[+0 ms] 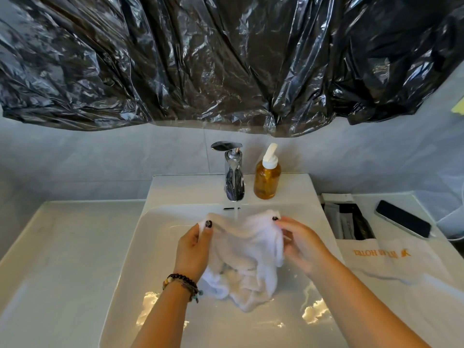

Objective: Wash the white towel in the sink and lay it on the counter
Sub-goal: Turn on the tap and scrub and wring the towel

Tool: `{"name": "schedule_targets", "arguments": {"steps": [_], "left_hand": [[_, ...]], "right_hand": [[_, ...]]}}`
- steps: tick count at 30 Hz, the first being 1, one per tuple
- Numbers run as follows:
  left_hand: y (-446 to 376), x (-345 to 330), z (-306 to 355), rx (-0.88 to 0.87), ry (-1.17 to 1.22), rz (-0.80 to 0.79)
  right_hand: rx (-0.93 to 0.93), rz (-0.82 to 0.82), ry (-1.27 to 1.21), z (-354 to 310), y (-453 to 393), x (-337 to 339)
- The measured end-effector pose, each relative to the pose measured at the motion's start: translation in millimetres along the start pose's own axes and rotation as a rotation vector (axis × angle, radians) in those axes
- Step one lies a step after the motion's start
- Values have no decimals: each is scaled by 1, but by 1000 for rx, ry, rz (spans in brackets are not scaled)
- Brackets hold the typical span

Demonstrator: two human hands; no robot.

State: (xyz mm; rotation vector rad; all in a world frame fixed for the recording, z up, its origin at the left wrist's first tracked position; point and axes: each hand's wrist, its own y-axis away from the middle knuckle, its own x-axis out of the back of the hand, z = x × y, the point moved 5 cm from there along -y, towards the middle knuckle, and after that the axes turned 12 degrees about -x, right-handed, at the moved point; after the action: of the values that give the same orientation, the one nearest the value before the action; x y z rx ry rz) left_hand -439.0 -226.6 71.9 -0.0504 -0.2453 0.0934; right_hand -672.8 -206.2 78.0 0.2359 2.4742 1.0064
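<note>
The white towel [247,252] hangs bunched inside the white sink [288,322], its upper edge stretched under a thin stream of water from the chrome faucet [233,172]. My left hand [194,247] pinches the towel's left corner between thumb and fingers. My right hand [298,243] pinches the right corner. The towel's lower folds droop toward the basin floor between my wrists. The counter [57,259] runs out on both sides of the sink.
An amber soap bottle [267,177] with a white pump stands right of the faucet. On the right counter lie a phone [404,222], a tray of sachets [349,219] and a hotel-printed cloth [391,259]. Black plastic sheeting [226,59] covers the wall above.
</note>
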Motion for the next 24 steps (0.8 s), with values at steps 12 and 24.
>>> {"name": "schedule_targets", "arguments": {"steps": [12,24], "left_hand": [[-25,-29,-68,278,-352,-167],[-27,9,14,85,-274,-130]], "right_hand": [[99,461,706,50,-70,-1],[18,242,332,-2,-17,-11]]}}
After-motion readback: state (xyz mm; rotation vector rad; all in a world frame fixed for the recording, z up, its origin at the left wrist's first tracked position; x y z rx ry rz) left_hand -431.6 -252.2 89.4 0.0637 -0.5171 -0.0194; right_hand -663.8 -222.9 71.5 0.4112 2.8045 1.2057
